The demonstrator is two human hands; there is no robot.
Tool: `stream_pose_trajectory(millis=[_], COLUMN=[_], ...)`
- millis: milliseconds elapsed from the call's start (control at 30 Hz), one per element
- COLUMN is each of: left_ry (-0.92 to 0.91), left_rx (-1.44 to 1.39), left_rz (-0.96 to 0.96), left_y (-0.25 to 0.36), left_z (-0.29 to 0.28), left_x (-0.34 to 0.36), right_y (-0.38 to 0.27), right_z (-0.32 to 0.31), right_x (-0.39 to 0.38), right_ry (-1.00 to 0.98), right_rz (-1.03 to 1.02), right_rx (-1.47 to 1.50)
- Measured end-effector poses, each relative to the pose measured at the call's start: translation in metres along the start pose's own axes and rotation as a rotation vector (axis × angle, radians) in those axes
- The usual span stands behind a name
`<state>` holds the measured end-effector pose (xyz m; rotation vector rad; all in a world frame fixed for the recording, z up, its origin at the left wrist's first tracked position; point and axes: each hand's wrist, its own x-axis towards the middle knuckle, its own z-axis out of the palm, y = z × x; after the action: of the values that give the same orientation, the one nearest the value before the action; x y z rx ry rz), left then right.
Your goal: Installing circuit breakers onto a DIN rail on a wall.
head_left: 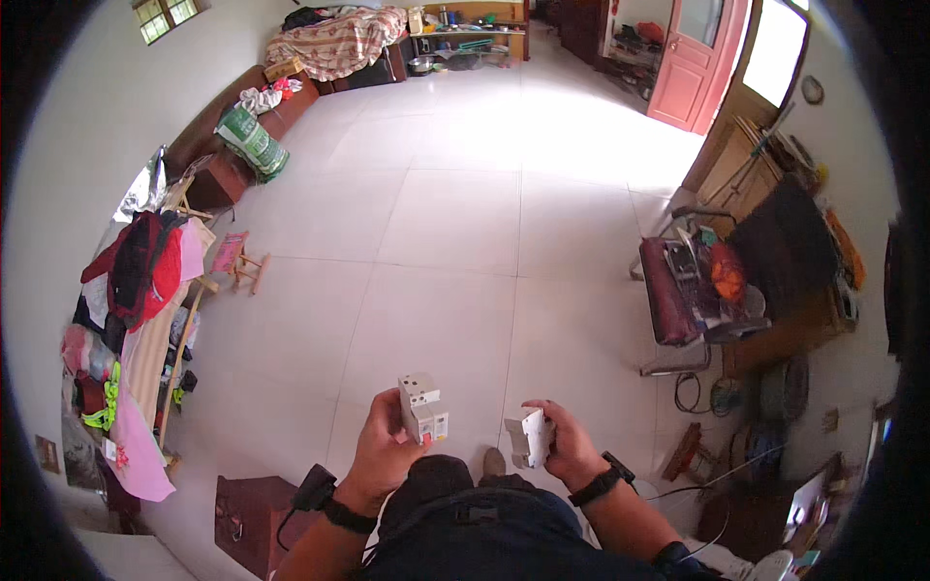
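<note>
Left hand (378, 447) held a white boxy module (423, 411), slightly tilted, its fingers closed around the left side and lower end. Small reddish mark low on the module's face. Right hand (573, 445) gripped a thin white angular piece (526, 438) by its right side, fingers pinching it near the top edge; exact thumb contact could not be told. The two parts hung apart in the air, in front of the person's body, over a pale tiled floor (446, 320). Shoe (494, 461) showed below, between the hands. Dark wristband (349, 516) on left wrist, another on right. Lower left, near the forearm: dark red box (254, 518). To the right: chair (668, 290) loaded with mixed items, orange bundle (727, 271) among them. To the left: small stool (230, 252) with pink seat. Far end: red door (686, 73), open.
</note>
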<state>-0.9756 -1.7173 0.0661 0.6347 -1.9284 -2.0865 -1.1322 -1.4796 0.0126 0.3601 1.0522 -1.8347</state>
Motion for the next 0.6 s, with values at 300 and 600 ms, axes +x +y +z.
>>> stream_pose_trajectory(millis=[300, 600], left_ry=[-0.072, -0.191], left_rx=[-0.194, -0.174], left_rz=[-0.064, -0.183], left_y=[0.016, 0.043], left_z=[-0.055, -0.088], left_x=[0.208, 0.388], right_y=[-0.089, -0.164], right_z=[0.085, 0.144], right_x=[0.160, 0.268], right_ry=[-0.012, 0.060], right_rz=[-0.075, -0.099], right_rx=[0.023, 0.195])
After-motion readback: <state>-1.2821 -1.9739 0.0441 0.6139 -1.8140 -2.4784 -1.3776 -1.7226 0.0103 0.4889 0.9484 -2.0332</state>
